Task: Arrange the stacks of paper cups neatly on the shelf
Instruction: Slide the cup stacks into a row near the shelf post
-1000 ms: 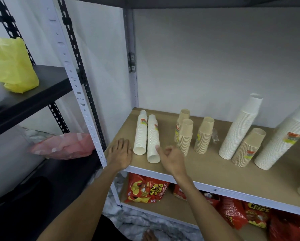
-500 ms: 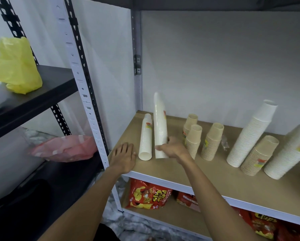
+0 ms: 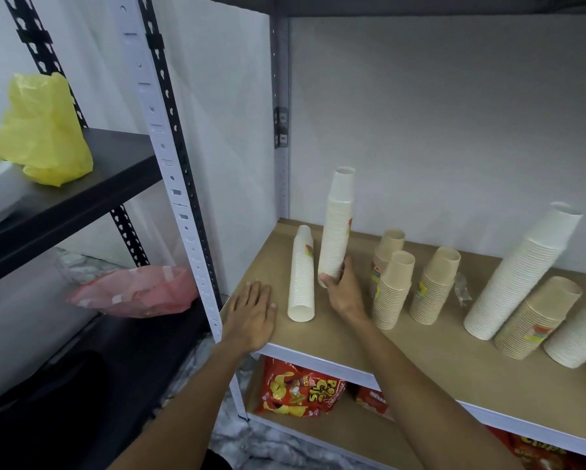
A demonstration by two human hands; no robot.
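Observation:
My right hand (image 3: 343,289) grips the bottom of a tall white cup stack (image 3: 336,228) and holds it upright near the left end of the wooden shelf (image 3: 420,354). A second white stack (image 3: 301,276) lies on its side just left of it. My left hand (image 3: 252,313) rests flat on the shelf's front left corner, fingers spread, holding nothing. Three short brown cup stacks (image 3: 395,290) stand right of my right hand. Further right lean a tall white stack (image 3: 518,276), a brown stack (image 3: 535,317) and another white stack (image 3: 579,337).
A white perforated upright post (image 3: 169,171) bounds the shelf on the left. Red snack bags (image 3: 298,391) fill the shelf below. On the neighbouring black rack sit a yellow plastic bag (image 3: 44,130) and a pink bag (image 3: 135,291).
My right hand took hold of the right-hand lying white stack and raised it from flat on the shelf to upright. My left hand stayed flat on the shelf corner.

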